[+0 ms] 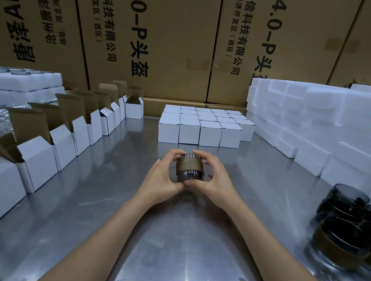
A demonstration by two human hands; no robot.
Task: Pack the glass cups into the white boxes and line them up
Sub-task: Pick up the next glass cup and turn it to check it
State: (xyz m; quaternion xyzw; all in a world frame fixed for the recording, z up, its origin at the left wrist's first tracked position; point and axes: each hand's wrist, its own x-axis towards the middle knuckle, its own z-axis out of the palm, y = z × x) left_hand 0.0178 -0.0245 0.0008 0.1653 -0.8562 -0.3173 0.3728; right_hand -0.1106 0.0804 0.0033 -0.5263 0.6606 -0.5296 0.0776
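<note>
Hands meet at the middle of the steel table (112,201), where I see my left hand (162,179) and my right hand (215,182) together holding one glass cup (190,168). The cup is dark, with a brown band around its body. The left fingers (174,156) curl over the cup's far upper edge and the right fingers (201,156) arch over its top from the other side; both hands are wrapped closely around it, thumbs toward me. I cannot tell whether the cup's base touches the table.

Beyond the hands stands a block of closed white boxes (200,128), set flush in rows. Along the left edge runs a line of open white boxes (68,139) with brown flaps raised. At the near right, more glass cups (345,226) sit stacked and clustered, well apart from the hands. White foam pieces (315,127) are piled along the right side, and foam trays (21,82) lie at the far left. Large cardboard cartons (166,38) with printed lettering form the back wall.
</note>
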